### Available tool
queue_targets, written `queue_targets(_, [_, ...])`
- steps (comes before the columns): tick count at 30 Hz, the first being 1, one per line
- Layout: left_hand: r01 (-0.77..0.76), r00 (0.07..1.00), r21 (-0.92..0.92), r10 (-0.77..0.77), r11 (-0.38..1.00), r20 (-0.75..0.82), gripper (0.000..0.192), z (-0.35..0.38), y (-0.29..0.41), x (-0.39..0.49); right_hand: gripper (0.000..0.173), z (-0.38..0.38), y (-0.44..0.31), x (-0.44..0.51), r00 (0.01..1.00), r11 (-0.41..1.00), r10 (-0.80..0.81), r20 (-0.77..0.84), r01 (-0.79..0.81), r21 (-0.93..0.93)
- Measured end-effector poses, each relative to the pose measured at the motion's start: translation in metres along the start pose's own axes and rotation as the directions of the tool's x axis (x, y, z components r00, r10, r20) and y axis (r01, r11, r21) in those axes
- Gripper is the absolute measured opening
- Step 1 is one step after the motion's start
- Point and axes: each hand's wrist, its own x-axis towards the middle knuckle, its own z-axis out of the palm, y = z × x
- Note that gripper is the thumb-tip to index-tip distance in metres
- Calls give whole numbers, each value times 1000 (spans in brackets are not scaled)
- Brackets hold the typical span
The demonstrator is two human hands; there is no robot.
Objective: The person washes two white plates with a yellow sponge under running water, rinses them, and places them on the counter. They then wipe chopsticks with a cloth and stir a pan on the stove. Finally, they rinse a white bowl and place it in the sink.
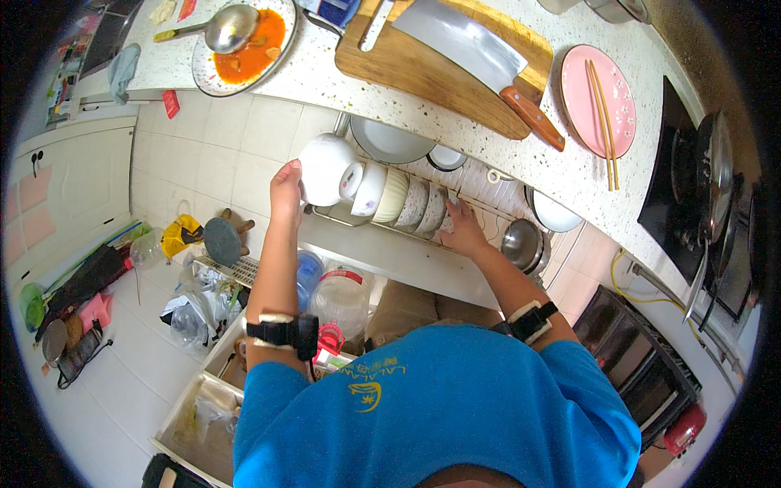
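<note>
A row of bowls stands on edge in a pulled-out wire dish rack [341, 219] below the counter. My left hand [287, 186] grips the rim of the large white bowl [323, 168] at the row's left end. To its right come a white bowl with a floral mark [371, 192], a pale green ribbed bowl [392, 195] and several small-patterned bowls [413, 201]. Around the rightmost patterned bowl [448, 219] curl the fingers of my right hand [465, 229], which partly hide it. Metal bowls [521, 244] sit farther right in the rack.
On the counter [293, 79] above lie a cleaver [464, 46] on a wooden cutting board [378, 67], a pink plate [579, 104] with chopsticks [601, 122], and a plate of red sauce [204, 76] with a ladle [232, 29]. An open drawer [183, 402] is at lower left.
</note>
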Motion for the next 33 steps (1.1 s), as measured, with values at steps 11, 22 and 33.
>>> queue_targets(11, [-882,455,445,528,156,717,19,37,58,-174,59,-109,-143,-32,864,151,-270,425,-398,905])
queue_targets(22, [170,926,-264,-63,949,372,77,98,-97,-163,63,-195,-142,-54,909,102,-372,191,-165,981])
queue_targets(33, [195,880,-54,-150,979,452,93,211,-87,-23,72,-266,-163,-71,923,56,-374,-94,123,991])
